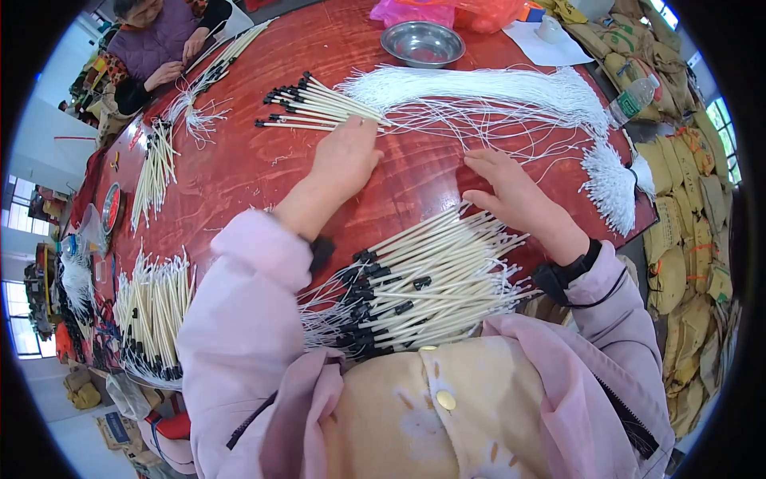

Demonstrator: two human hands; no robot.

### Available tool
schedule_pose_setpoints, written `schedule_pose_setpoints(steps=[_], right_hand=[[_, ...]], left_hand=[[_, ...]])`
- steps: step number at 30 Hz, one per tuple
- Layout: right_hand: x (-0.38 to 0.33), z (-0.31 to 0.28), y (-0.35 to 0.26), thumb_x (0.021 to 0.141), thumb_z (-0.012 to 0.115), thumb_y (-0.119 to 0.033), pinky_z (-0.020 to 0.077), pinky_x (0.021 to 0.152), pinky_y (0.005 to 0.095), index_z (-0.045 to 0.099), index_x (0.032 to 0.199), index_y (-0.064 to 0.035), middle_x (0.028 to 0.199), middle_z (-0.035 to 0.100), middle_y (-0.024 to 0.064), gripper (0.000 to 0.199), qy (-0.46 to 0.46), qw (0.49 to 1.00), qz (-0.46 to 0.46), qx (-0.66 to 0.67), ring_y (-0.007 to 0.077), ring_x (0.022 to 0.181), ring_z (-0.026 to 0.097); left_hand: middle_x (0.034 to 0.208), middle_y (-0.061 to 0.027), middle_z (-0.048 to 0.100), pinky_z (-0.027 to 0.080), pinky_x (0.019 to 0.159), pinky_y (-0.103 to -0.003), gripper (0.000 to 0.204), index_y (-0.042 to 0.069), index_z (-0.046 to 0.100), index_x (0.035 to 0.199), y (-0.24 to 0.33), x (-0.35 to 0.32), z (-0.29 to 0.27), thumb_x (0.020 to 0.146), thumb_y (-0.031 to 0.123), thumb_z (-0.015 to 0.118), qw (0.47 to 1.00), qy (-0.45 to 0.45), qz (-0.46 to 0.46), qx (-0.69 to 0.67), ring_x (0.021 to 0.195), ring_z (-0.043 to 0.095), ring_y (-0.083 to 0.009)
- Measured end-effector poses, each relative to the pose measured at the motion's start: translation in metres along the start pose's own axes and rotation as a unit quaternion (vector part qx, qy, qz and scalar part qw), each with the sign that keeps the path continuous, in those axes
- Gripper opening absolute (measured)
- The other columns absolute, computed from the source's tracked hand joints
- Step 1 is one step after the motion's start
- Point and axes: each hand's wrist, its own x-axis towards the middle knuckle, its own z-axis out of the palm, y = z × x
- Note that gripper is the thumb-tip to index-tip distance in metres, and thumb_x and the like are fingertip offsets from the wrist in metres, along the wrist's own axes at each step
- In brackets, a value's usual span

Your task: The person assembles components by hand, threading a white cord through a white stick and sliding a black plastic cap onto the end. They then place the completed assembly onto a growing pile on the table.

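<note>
On the red table [239,172], near edge: big heap of cream sticks [431,283] with black caps and white strings, lying just in front of the body.
Left hand [345,156]: reaching out over the tabletop, palm down, fingertips touching the small bundle of sticks [319,108]; fingers held together, pinching or not — cannot tell.
Right hand [511,191]: flat on the wood, fingers slightly spread, resting among loose white strings, just beyond the near heap.
Strings: long sheaf of white cords [495,92] fanning right from the small bundle, ending in a thick tassel-like bunch [610,180] at the table's right edge.
Far side: steel bowl [423,41], pink bag [411,12], plastic bottle [634,100] near the rim.
Left side: more stick piles [152,307], another row [155,168] further up.
Top left: another person [155,44] at the table, hands on their own sticks.
</note>
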Motion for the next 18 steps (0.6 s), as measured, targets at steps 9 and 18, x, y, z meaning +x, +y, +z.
schedule_pose_setpoints(steps=[9,18], right_hand=[[0.009,-0.011,-0.009,0.091,0.072,-0.018,0.0386,0.112,0.0422,0.053,0.141,-0.0003,0.143,0.051,0.0201,0.056,-0.032,0.999,0.002,0.024,0.0370,0.132,0.048],[0.029,0.007,-0.025,0.090,0.072,-0.019,0.0393,0.111,0.0410,0.050,0.144,-0.0017,0.146,0.050,0.0179,0.060,-0.012,0.999,-0.049,0.013,0.0351,0.133,0.048]], left_hand=[[0.092,-0.0187,0.067,0.051,0.079,-0.052,0.012,0.005,0.064,0.091,-0.014,-0.015,0.006,0.091,0.017,0.062,0.995,-0.078,-0.033,-0.061,0.091,0.065,-0.0400],[0.091,-0.0170,0.060,0.049,0.076,-0.048,0.007,0.004,0.061,0.092,-0.039,-0.149,-0.064,0.090,0.010,0.063,0.984,-0.118,-0.097,-0.091,0.089,0.061,-0.0401]])
